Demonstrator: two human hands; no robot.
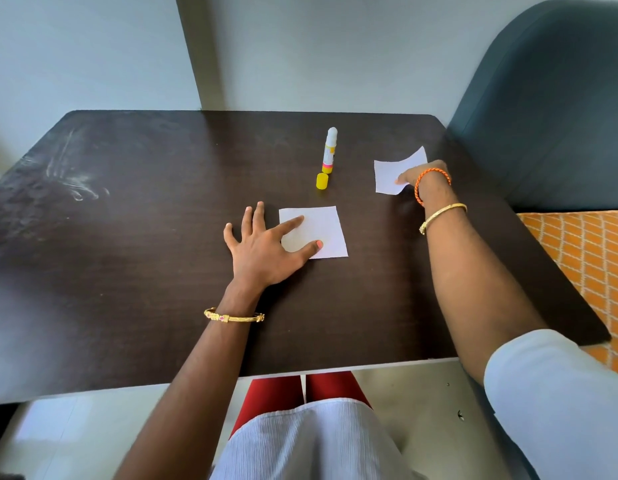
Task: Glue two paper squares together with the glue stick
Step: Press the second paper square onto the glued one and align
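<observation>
Pressing down flat, the left hand point(262, 244) has its fingers spread wide, forefinger and thumb resting on the near paper square point(321, 230) while the other fingers lie on the bare table point(127, 237). That square sits flat, near the middle of the dark wood top. Over on the right, the right hand point(421, 176) reaches out and pinches the far paper square point(392, 171), fingers curled onto its right-hand side; the sheet's far corner curls up off the surface. The two squares lie well apart. Between and beyond them the glue stick point(329, 150) lies on its side, uncapped, white tip pointing away, and its yellow cap point(322, 181) stands just beside its near end. Gold bangles ring both wrists, with an orange cord on the right one. A pale smear marks the table's left side. Behind is a plain grey wall; a dark blue chair point(560, 98) stands at the right, patterned orange fabric below it.
</observation>
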